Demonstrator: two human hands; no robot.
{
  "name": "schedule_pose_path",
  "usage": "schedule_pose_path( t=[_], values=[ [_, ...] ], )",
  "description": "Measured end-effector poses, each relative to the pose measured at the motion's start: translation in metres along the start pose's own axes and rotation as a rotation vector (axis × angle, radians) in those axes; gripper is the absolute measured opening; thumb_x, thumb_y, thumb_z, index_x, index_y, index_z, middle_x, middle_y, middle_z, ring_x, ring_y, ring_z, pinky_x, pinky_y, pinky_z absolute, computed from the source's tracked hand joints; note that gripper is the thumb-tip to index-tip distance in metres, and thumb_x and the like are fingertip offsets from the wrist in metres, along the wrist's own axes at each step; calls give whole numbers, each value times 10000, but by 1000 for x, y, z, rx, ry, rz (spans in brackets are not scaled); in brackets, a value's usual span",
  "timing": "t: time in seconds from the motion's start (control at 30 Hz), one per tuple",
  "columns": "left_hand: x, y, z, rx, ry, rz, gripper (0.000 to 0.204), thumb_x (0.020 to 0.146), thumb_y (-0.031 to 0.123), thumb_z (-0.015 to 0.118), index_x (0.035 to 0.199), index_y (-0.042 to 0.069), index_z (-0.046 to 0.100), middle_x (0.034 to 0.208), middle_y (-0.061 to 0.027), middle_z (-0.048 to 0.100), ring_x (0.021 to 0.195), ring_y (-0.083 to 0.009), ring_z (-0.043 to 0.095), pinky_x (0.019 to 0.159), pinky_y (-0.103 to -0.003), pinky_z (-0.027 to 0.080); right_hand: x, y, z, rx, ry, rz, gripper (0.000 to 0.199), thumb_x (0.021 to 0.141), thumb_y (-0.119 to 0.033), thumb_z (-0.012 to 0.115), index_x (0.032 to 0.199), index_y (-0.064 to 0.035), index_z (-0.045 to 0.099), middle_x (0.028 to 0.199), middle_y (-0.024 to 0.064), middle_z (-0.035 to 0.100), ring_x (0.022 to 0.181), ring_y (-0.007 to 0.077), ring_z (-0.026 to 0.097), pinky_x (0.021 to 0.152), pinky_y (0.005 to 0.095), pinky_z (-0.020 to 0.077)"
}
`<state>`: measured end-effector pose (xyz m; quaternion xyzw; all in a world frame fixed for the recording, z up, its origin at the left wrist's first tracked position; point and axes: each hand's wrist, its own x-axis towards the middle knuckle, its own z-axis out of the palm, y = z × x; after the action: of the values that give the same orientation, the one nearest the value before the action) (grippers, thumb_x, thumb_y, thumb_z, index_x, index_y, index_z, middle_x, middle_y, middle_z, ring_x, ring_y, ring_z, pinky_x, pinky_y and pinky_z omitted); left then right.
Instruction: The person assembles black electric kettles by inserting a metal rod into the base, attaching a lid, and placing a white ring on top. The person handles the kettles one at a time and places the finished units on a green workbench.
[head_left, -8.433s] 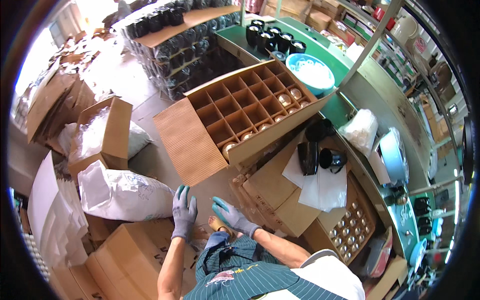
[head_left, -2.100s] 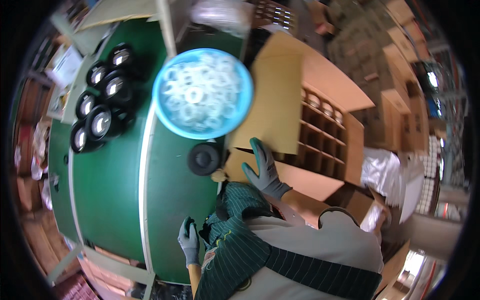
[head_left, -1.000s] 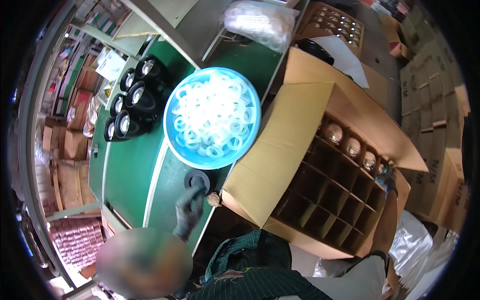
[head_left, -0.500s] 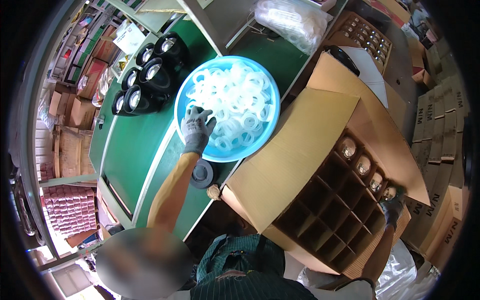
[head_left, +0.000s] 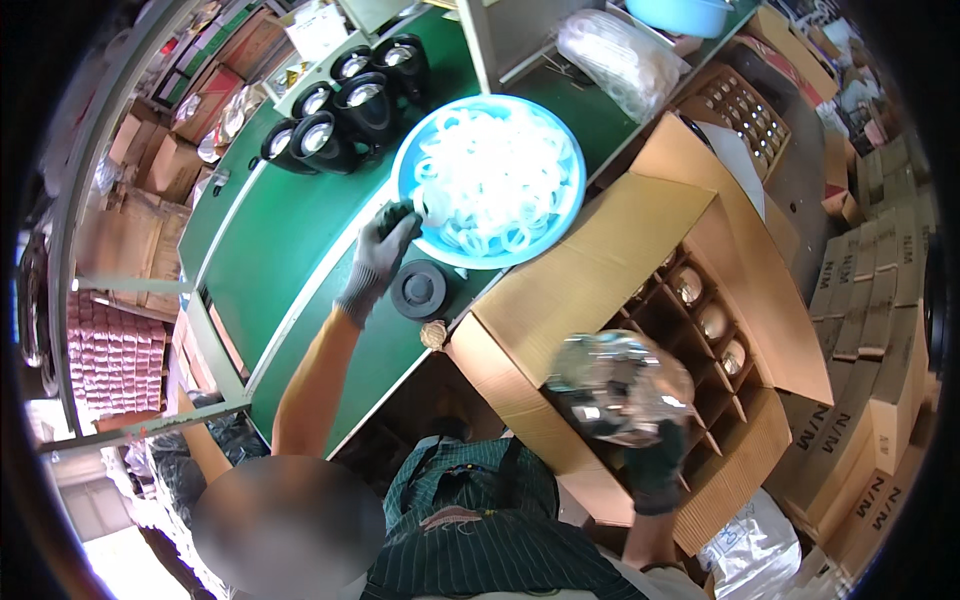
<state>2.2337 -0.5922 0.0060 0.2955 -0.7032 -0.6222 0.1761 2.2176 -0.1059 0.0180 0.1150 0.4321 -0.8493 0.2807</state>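
My left hand (head_left: 378,258), in a grey glove, is at the near left rim of a blue basin (head_left: 577,180) full of translucent white rings (head_left: 490,170). Its fingers are closed on one translucent ring (head_left: 432,205). Over the compartments of an open cardboard box (head_left: 590,265), my right hand (head_left: 655,470), in a dark glove, grips a large shiny glass bulb (head_left: 620,385) by its near end. The bulb is smeared by motion. Several similar bulbs (head_left: 712,322) sit in the box's far-right cells. Beside the basin lies a round black part (head_left: 420,289) on the green table.
Several black housings (head_left: 365,100) with shiny centres stand at the table's far left. A clear plastic bag (head_left: 615,55) lies beyond the basin. Another box of bulbs (head_left: 745,115) is at the far right, with stacked cartons (head_left: 850,300) along the right side.
My left hand has come out of the rings to the basin's edge with one ring. My right hand has lifted a bulb out of the box's right corner cell and brought it leftward.
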Motion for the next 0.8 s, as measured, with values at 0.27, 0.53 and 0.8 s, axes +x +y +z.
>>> schedule_pose_path(
  t=[0.27,0.53,0.8],
  values=[
    [-199,104,-84,500,-158,529,335,785,162,737,1069,-6,682,1264,-215,643,1172,-356,638,1023,-419,490,13,90,128,-365,-516,40,476,886,-43,630,1348,24,538,1293,150,619,1045,213,663,878,368,561],
    [-342,94,-196,489,129,480,343,770,179,744,1067,19,685,1355,-231,618,1221,-371,626,1051,-441,466,-67,148,233,-638,-713,-96,894,744,-204,832,1489,35,399,1395,165,565,1267,250,582,1067,398,486],
    [-498,34,-297,137,633,352,310,787,266,814,878,-21,740,1188,-194,717,1075,-277,680,932,-376,514,-185,265,316,-646,-1118,-695,1233,670,-704,860,1464,99,365,1400,242,521,1278,333,565,1095,453,466]
  ],
)
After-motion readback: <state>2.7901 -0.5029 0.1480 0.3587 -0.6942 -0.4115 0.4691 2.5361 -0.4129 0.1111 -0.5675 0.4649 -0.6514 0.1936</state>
